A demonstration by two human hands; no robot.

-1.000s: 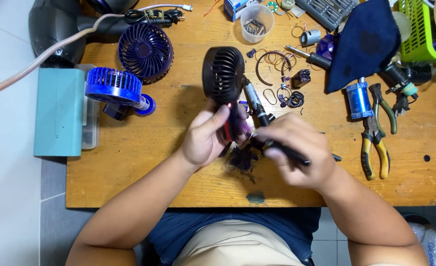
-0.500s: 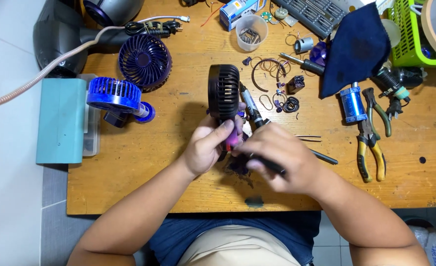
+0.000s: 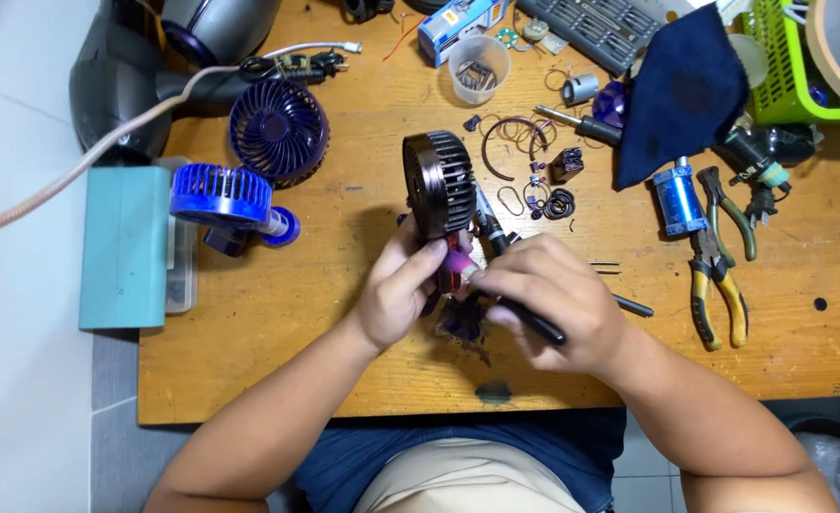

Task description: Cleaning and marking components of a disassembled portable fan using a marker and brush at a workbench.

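My left hand (image 3: 403, 290) grips the purple handle of a small black hand fan (image 3: 437, 182), whose round grille stands up over the wooden table (image 3: 277, 351). My right hand (image 3: 555, 302) holds a thin black tool (image 3: 526, 313) and touches the fan's handle just below the grille. The tool's tip is hidden between my fingers. Some dark loose parts (image 3: 461, 321) lie on the table under my hands.
A blue fan (image 3: 222, 201) and a dark blue fan grille (image 3: 278, 129) lie at the left by a teal box (image 3: 122, 245). Pliers (image 3: 716, 290), a blue cylinder (image 3: 677, 199), a dark cloth (image 3: 681, 90), wire rings (image 3: 524, 152) and a plastic cup (image 3: 479, 66) crowd the right and back.
The view has shifted slightly. My hands and the fan stay close together, and my right hand has drawn nearer to the handle.
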